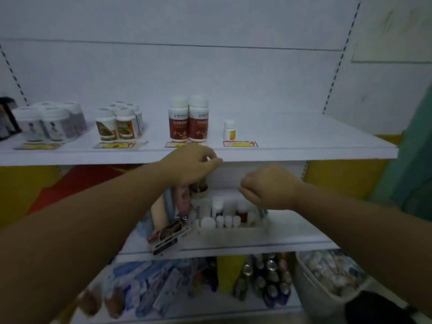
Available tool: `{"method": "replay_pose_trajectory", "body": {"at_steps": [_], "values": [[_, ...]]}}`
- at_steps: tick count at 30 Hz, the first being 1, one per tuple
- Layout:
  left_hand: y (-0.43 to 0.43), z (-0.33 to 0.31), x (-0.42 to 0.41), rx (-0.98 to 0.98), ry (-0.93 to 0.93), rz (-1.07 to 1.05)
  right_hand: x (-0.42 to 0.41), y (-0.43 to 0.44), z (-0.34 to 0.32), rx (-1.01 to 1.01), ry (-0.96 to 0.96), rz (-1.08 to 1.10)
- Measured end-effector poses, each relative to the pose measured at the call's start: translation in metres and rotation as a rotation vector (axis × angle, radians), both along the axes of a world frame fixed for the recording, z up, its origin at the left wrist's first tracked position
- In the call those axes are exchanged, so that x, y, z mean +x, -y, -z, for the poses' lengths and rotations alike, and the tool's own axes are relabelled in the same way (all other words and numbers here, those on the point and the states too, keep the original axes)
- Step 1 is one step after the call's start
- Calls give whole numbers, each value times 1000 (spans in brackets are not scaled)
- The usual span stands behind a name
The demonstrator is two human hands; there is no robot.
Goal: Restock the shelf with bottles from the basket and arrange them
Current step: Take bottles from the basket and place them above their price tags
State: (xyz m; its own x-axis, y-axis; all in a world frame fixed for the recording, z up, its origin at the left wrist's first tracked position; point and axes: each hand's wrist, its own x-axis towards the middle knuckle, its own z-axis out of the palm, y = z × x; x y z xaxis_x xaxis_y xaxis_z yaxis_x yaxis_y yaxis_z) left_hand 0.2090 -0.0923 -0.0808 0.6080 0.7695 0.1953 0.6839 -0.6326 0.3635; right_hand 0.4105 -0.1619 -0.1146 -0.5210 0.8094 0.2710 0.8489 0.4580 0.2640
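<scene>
— White top shelf: what stands on it?
— Two red bottles side by side, a yellow bottle right of them, all upright.
— And the hands?
— Left hand, at the shelf edge, curls round a bottle. Right hand is fisted above the basket; I cannot tell whether it holds anything.

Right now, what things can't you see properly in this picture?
All from the head view:
1. Bottle in the left hand: the grip covers most of it, so its label is hidden.
2. Right hand: its back faces the camera; whether it holds anything cannot be told.
3. Price tag on the top shelf: print too blurred to read.
4. Dark box: cut off by the left edge.
</scene>
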Motion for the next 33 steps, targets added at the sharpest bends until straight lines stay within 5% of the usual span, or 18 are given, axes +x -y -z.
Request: {"method": "replay_pose_trajectory", "body": {"at_steps": [8,16,19,26,33], "values": [[-28,117,-1,-342,-122,-145,57,-20,122,-384,-143,331],[-71,206,64,-225,-105,-211,72,-71,217,-578,-422,483],[-91,233,87,-357,-192,-179,88,-97,234,-581,-457,537],[-128,280,137,-155,-465,-189,104,-166,253,-466,-59,513],[-138,307,156,-150,-442,-254,93,-185,271,-429,-21,515]]}}
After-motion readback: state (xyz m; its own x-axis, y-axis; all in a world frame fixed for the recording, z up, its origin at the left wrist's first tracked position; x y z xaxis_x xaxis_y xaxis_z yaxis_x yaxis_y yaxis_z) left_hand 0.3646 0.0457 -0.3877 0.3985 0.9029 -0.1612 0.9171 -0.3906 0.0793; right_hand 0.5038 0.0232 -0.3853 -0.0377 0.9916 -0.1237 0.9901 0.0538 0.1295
